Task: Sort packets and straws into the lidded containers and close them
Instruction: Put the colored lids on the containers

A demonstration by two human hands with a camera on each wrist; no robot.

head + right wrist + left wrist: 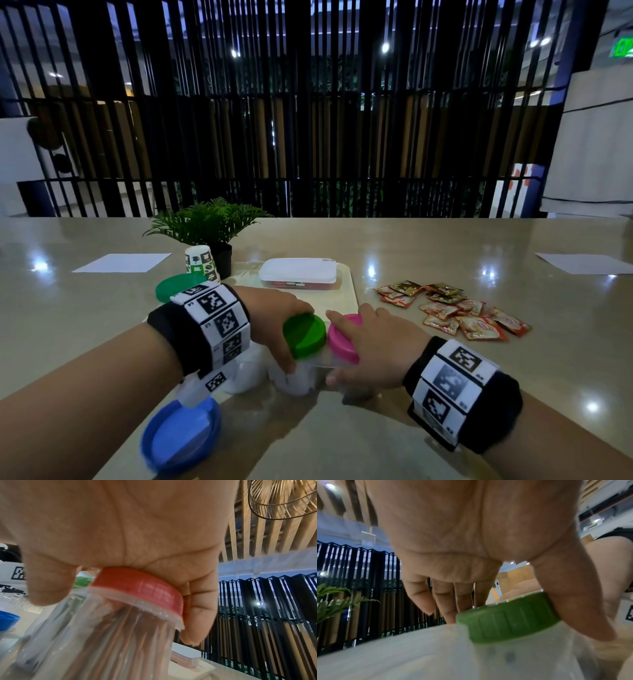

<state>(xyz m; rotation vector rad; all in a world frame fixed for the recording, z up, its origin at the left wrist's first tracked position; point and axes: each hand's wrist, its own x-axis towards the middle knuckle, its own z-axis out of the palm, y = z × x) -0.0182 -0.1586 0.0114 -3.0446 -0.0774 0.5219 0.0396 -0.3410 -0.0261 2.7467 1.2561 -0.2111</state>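
My left hand (274, 318) grips the green lid (305, 335) of a clear jar; in the left wrist view its thumb and fingers curl round the green lid (506, 619). Beside it, my right hand (363, 346) holds the pink lid (342, 339) of a second clear jar (106, 646), which is filled with thin brown sticks and leans over. The two jars stand side by side, close to each other. Several red and gold packets (455, 308) lie loose on the table to the right. A flat white lidded box (298, 272) sits on a pale tray (347, 298) behind the jars.
A blue lid (181, 435) lies near my left forearm, and another green lid (174, 286) lies behind my left wrist. A potted plant (212, 233) and a printed paper cup (202, 263) stand at the back left. White sheets (123, 262) lie at both sides.
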